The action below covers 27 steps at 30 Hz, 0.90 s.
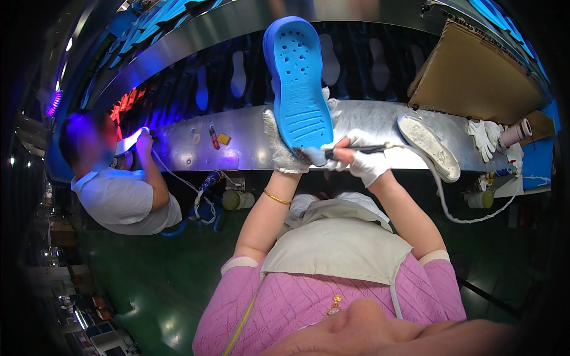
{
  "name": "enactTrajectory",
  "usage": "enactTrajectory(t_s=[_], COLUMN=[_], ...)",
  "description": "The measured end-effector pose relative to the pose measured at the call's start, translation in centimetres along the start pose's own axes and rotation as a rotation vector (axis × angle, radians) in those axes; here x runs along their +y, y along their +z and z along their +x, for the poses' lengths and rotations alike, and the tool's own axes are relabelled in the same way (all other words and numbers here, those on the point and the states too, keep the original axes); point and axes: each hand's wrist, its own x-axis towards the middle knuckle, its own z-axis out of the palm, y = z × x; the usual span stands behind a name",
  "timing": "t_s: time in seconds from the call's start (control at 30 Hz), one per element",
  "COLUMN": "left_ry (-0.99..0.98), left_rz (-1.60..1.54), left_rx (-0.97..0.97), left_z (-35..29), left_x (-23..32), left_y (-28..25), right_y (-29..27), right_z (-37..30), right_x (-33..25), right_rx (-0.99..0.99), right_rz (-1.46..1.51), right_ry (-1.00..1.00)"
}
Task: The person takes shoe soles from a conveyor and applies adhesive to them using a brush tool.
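Observation:
A bright blue shoe sole [301, 95] stands toe-up in front of me, its inner face with small holes and ridges turned my way. My left hand [279, 148], in a white glove, grips it from below and behind at the heel. In my right hand [363, 161], whose glove leaves fingertips bare, is a brush [375, 149] with a dark handle. Its bristles touch the heel end of the sole. A pale hose [439, 184] runs from the handle's end down and off to the right. Right of my hands, a whitish shoe sole [428, 145] lies on the metal ledge.
Behind the metal ledge [190, 142] a dark conveyor carries several flat soles [237, 74]. A cardboard box [475, 74] stands at the far right, with white gloves [484, 139] beside it. At left, a person [127, 190] works at the ledge near a small yellow block [223, 139].

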Motion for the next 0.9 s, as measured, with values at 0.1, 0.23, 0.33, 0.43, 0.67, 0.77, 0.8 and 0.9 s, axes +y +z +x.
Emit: enactTrajectory(t_s=[0.1, 0.23, 0.33, 0.43, 0.67, 0.77, 0.8, 0.9], left_ry=[-0.019, -0.057, -0.109, -0.132, -0.215, -0.264, -0.289, -0.341], left_rz=[0.002, 0.029, -0.081, -0.015, -0.149, -0.034, -0.033, -0.018], left_rx=[-0.021, -0.005, -0.102, -0.088, -0.154, -0.068, -0.036, 0.043], left_z=[0.1, 0.5, 1.0, 1.6, 2.4, 2.6, 2.6, 3.1], left_x=[0.5, 1.3, 2.1, 2.9, 3.7, 3.9, 4.1, 4.0], left_y=[0.0, 0.1, 0.0, -0.4, -0.8, -0.3, -0.1, 0.4], right_y=[-0.7, -1.1, -1.2, -1.3, -2.1, -1.7, -1.5, -1.0], right_z=[0.4, 0.9, 1.4, 1.1, -0.5, 0.6, 0.9, 2.3], right_x=[0.2, -0.1, -0.5, -0.4, -0.6, -1.7, -2.0, -2.4], right_rx=[-0.010, -0.191, -0.110, -0.181, -0.265, -0.163, -0.172, -0.259], right_rz=[-0.192, -0.296, -0.200, -0.504, -0.041, -0.224, -0.343, -0.598], right_ry=[-0.225, -0.175, -0.263, -0.385, -0.074, -0.242, -0.304, -0.698])
